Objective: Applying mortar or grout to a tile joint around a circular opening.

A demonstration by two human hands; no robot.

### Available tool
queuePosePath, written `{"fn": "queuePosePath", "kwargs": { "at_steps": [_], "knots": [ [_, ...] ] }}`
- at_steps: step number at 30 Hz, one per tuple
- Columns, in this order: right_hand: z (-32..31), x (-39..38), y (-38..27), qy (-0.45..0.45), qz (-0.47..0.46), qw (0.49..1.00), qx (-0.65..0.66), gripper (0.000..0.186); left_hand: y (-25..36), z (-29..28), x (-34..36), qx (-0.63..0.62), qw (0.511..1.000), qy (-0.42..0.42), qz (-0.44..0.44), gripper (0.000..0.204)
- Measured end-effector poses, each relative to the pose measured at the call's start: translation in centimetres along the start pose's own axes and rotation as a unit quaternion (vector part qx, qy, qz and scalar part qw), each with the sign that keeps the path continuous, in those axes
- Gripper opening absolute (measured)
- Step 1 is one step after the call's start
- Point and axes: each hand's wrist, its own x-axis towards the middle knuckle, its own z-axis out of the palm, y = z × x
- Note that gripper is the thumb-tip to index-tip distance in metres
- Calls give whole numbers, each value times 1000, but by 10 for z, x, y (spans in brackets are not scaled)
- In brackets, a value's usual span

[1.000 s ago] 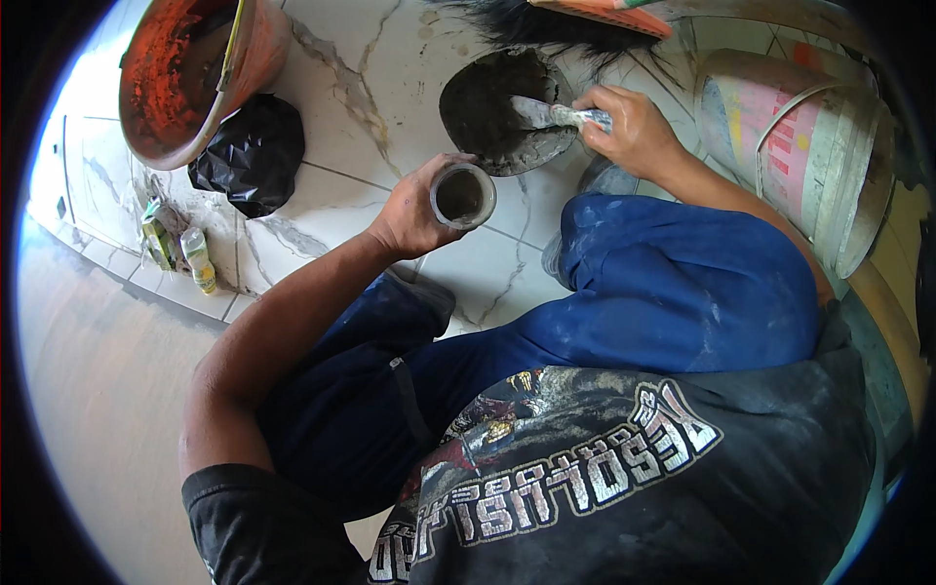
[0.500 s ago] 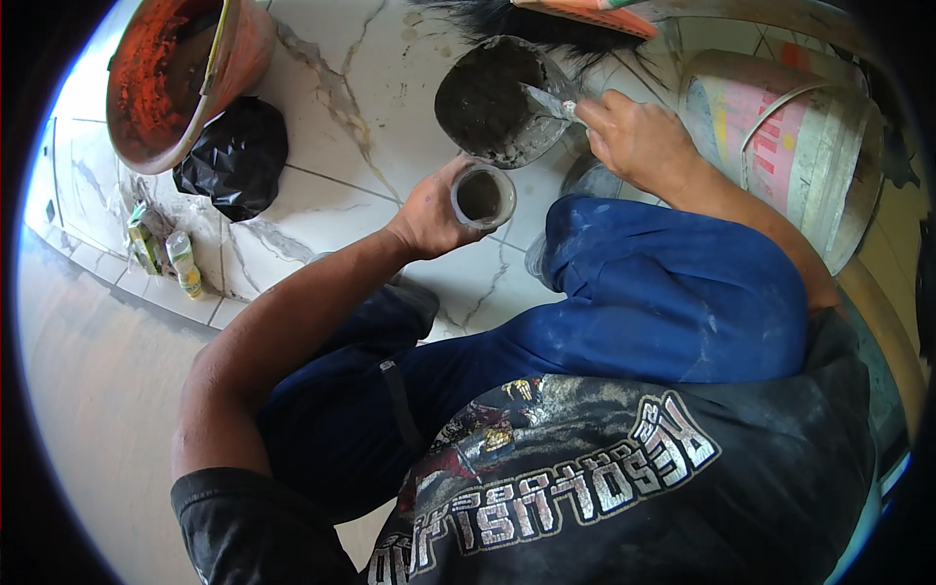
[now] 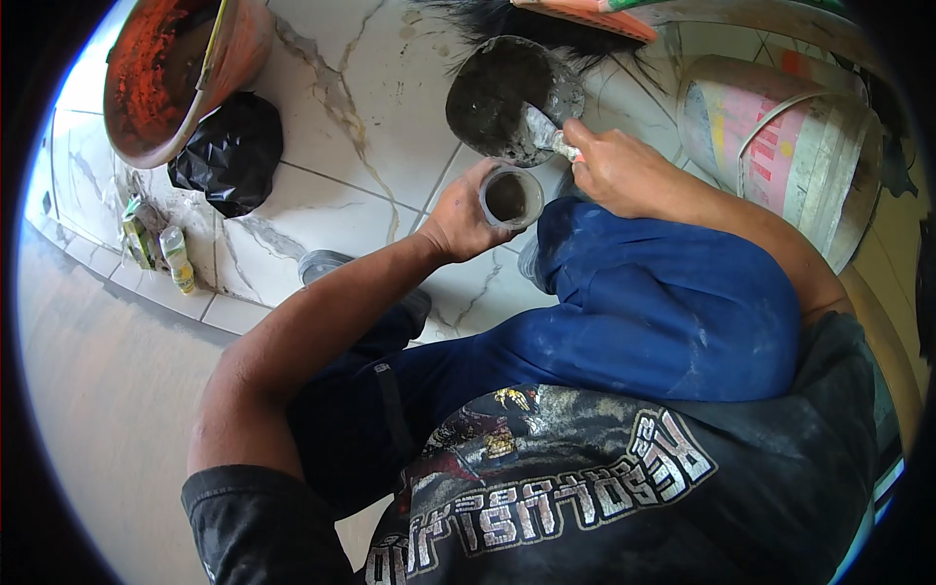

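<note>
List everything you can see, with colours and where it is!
cup: one, grey, in the left hand
scraper: one, pale, in the right hand
bowl: one, dark grey, on the tiles
broom: one, black and orange, beyond the bowl
bucket: one, orange, upper left
plastic bag: one, black, beside the bucket
bottle: one, clear and yellow, far left
packet: one, green, beside the bottle
pail: one, pink and white, upper right
tiles: several, marbled white, underfoot
shoes: count unclear, grey, centre
trousers: one pair, blue, centre
shirt: one, black, bottom
hands: two, bare, centre
</note>
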Motion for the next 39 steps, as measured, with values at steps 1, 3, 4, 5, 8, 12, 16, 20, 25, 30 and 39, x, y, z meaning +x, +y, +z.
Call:
{"fn": "queuePosePath", "kwargs": {
  "at_steps": [1, 3, 4, 5, 8, 12, 16, 20, 25, 30, 39],
  "knots": [
    [0, 0, -1, -17, -2, 999, 34, 27, 0, 4, 0, 3, 1000, 9, 14, 76],
    [6, 1, 2, -19, -1, 998, 58, 27, -1, 8, 0, 7, 999, 18, 29, 76],
    [11, 2, 4, -22, -1, 996, 82, 27, -2, 10, -1, 24, 999, 26, 39, 77],
    [15, 2, 6, -22, -1, 996, 82, 27, -1, 11, -1, 38, 997, 34, 50, 78],
    [18, 0, 11, -23, -7, 990, 138, 28, 0, 10, 1, 14, 998, 30, 48, 76],
    [-10, -9, 7, 12, 9, 998, 62, 28, 2, 0, -2, -12, 999, -1, 40, 74],
    [-38, -10, -2, 11, 8, 999, -40, 27, 8, -33, -17, 49, 999, -4, 21, 72],
    [-51, -17, -5, -55, 61, 996, -33, 34, 28, -75, -9, 110, 992, -32, 44, 71],
    [-65, -10, 22, -35, 10, 999, -19, 36, 37, -114, 0, 195, 977, -40, 81, 67],
    [-100, 17, 21, -79, 123, 982, 120, 35, 23, -115, 13, 183, 978, -46, 94, 69],
    [-96, 39, 30, -27, 130, 981, 141, 29, 18, -104, 17, 121, 991, -44, 35, 75]
  ]
}}
